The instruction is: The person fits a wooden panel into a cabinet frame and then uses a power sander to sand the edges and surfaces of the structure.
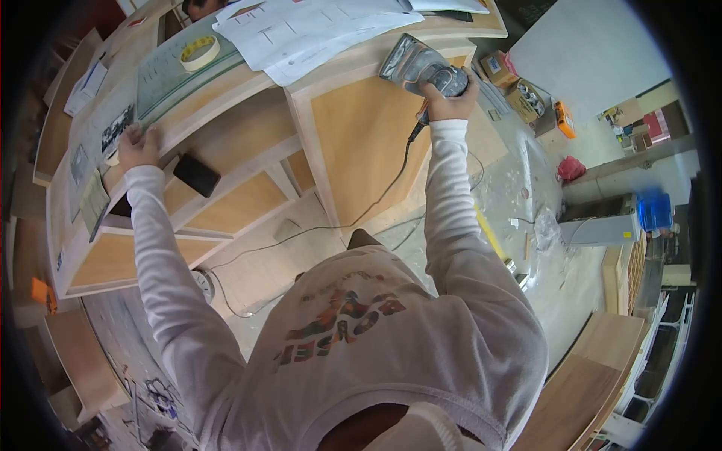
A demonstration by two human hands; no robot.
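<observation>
My right hand [453,99] grips an electric sander [412,64], dusty and dark grey. Its flat pad end points up and left, over the top edge of the wooden cabinet [353,120]. A black power cord [406,158] hangs from the sander and runs down to the floor. My left hand [138,148] is at the cabinet's left part, fingers curled at the edge; what they hold, if anything, is hidden. Just above that hand lies a small black-and-white patterned piece [116,129]. A black phone-like slab [196,175] rests in the cabinet's open compartment, right of my left wrist.
Printed drawing sheets [301,34] and a tape roll [199,53] lie on the glass-topped counter [165,83]. The cord crosses the floor [248,293] in front of me. Boxes [526,101] and a grey appliance [598,225] stand at right. Part of another person's head [201,7] shows behind the counter.
</observation>
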